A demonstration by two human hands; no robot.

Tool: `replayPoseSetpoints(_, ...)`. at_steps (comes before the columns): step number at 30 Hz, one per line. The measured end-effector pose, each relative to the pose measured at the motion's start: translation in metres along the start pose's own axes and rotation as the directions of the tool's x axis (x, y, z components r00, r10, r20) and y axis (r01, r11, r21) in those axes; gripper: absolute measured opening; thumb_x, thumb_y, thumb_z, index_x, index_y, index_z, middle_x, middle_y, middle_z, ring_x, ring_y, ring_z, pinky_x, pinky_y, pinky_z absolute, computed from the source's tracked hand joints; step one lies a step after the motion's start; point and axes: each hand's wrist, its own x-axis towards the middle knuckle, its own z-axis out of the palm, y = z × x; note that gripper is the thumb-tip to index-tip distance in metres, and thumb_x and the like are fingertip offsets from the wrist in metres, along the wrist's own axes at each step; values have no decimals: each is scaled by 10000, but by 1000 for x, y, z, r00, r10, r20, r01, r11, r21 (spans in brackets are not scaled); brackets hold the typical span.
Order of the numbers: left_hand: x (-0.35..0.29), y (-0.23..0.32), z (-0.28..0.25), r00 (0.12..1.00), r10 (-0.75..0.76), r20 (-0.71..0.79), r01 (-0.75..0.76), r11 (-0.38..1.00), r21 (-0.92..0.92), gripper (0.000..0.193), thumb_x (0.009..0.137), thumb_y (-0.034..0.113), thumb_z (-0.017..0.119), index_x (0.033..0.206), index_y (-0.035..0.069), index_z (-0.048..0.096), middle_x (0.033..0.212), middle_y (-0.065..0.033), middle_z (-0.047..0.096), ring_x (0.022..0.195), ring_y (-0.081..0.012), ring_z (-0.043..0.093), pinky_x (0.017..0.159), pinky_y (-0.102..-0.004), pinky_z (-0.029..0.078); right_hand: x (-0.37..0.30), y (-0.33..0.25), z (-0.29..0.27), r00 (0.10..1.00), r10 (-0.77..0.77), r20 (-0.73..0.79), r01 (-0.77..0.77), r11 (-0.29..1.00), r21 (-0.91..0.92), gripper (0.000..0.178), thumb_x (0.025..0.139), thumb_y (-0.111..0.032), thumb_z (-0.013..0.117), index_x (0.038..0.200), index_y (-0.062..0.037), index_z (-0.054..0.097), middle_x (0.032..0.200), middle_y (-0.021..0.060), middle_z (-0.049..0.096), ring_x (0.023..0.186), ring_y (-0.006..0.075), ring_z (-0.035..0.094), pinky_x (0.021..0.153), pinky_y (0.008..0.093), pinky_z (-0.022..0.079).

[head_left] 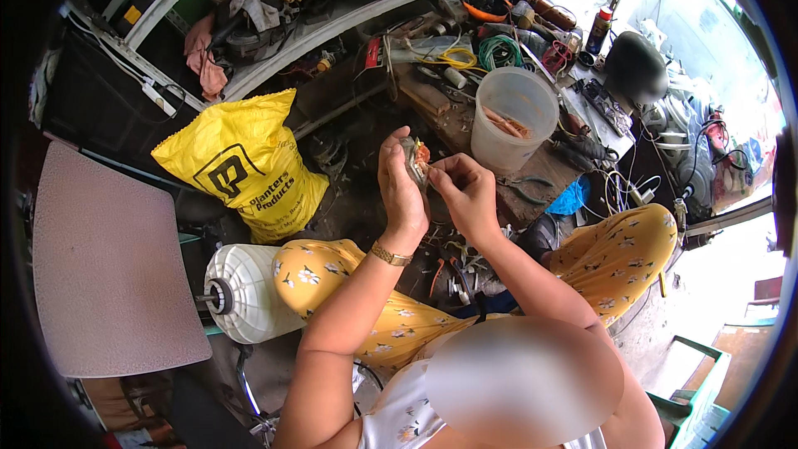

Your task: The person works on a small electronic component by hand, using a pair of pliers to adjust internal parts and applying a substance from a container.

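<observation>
Upright in front of me, my left hand (402,193) is wrapped round a small grey metal part with orange, copper-like strands (421,155). Its exact kind is too small to make out. The fingertips of my right hand (467,193) pinch at the strands on its right side. Just beyond that hand stands a translucent white bucket (492,148) with copper-coloured pieces (507,123) inside. A pair of pliers (529,189) lies on the wooden board by the bucket's base.
At the left stand a bulging yellow sack (258,168), a white ribbed plastic drum (249,293) and a grey-brown chair panel (116,266). Tools, coiled wires (500,52) and a red-capped can (598,31) crowd the far bench. Orange-handled cutters (437,276) and scraps lie between my knees.
</observation>
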Motion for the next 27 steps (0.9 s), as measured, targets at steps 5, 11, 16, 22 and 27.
replayPoseSetpoints(5, -3, -1, 0, 998, 51, 30, -53, 995, 80, 323, 1008, 290, 408, 1201, 70, 545, 954, -22, 544, 850, -109, 555, 782, -268, 483, 1, -2, 4, 998, -13, -59, 20, 993, 119, 34, 871, -2, 604, 840, 7, 593, 748, -20, 597, 637, 38, 491, 580, 203, 413)
replayPoseSetpoints(11, 0, 0, -3, 1000, 11, 13, -12, 998, 67, 283, 1007, 239, 421, 1181, 60, 556, 973, -24, 552, 865, -103, 558, 803, -268, 482, 7, -15, -8, 984, -148, 97, 165, 964, -206, 26, 869, -9, 591, 854, 4, 575, 758, 8, 596, 662, 56, 507, 593, 218, 423)
replayPoseSetpoints(16, 8, -5, -6, 974, 211, 78, -224, 925, 308, 285, 997, 243, 413, 1173, 78, 565, 945, -14, 569, 823, -93, 562, 726, -250, 482, 8, -11, -14, 962, 217, 167, -261, 913, 313, 76, 869, -46, 582, 815, 7, 572, 695, 4, 571, 636, 79, 514, 587, 235, 417)
replayPoseSetpoints(22, 6, 2, -5, 999, -49, -9, 50, 990, 131, 297, 980, 321, 425, 1169, 148, 575, 917, 17, 576, 778, -76, 545, 648, -251, 479, 13, -11, -28, 997, 45, 71, -56, 985, 161, 46, 891, -18, 556, 848, -3, 555, 743, -18, 546, 680, 33, 479, 588, 210, 387)
replayPoseSetpoints(27, 5, 9, 0, 952, -300, -66, 292, 950, -114, 302, 974, 349, 436, 1174, 170, 577, 897, 34, 561, 797, -88, 545, 660, -276, 481, 33, -54, -66, 933, -329, -145, 306, 939, -158, 47, 897, -16, 594, 868, 22, 599, 733, 7, 590, 673, 51, 513, 611, 219, 425)
